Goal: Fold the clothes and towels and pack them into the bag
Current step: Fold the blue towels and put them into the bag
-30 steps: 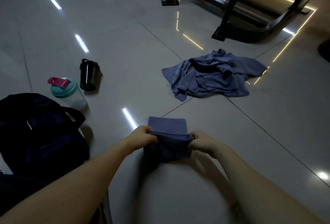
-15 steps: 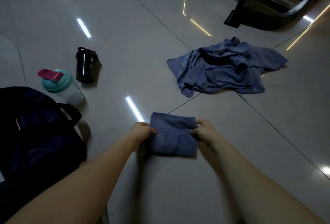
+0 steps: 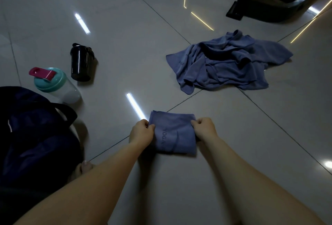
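Observation:
A small blue towel (image 3: 173,132), folded into a compact rectangle with "YOGA" lettering on top, lies on the tiled floor in front of me. My left hand (image 3: 142,132) pinches its left edge and my right hand (image 3: 203,128) pinches its right edge. Farther away to the right, a crumpled blue towel (image 3: 226,63) sits in a loose heap. A dark navy bag (image 3: 34,135) with a black strap stands at the lower left.
A clear shaker bottle with a teal lid and pink flap (image 3: 53,84) and a black shaker cup (image 3: 80,63) stand on the floor beside the bag. The black frame of a gym machine (image 3: 269,5) fills the upper right. Bare toes (image 3: 84,168) show near the bag.
The near half of the towel was lifted a second ago and has been folded over; the towel now lies flat as a smaller rectangle. Both hands still hold its side edges.

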The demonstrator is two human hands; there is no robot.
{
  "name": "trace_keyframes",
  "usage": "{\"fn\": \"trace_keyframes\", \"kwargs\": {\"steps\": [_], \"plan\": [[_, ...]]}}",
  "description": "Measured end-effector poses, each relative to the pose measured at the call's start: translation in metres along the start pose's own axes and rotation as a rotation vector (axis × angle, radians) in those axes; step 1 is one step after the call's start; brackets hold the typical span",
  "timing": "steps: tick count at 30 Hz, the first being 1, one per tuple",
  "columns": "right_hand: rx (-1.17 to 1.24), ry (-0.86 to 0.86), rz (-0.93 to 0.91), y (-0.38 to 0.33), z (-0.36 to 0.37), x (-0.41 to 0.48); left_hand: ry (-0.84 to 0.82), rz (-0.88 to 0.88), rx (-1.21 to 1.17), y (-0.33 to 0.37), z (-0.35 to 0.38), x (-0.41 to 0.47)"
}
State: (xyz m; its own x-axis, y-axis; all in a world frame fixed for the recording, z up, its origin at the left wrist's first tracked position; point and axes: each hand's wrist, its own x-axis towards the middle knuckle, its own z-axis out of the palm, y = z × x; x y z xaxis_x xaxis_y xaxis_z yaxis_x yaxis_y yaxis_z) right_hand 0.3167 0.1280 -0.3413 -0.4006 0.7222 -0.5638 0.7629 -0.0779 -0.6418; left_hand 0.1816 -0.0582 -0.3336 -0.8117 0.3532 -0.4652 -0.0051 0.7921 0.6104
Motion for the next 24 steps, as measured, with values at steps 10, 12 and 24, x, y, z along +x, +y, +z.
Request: {"fn": "trace_keyframes", "kwargs": {"steps": [10,12,24], "plan": [[-0.396,0.409,-0.443,-0.006,-0.005,-0.032,0.352,0.449,0.404,0.012,0.011,-0.014],[-0.508,0.401,-0.708,0.001,0.016,-0.035,0.250,0.695,0.478,0.008,0.027,-0.013],[-0.912,0.087,-0.707,0.052,0.039,-0.031,-0.038,0.581,0.777,-0.027,0.034,-0.011]]}}
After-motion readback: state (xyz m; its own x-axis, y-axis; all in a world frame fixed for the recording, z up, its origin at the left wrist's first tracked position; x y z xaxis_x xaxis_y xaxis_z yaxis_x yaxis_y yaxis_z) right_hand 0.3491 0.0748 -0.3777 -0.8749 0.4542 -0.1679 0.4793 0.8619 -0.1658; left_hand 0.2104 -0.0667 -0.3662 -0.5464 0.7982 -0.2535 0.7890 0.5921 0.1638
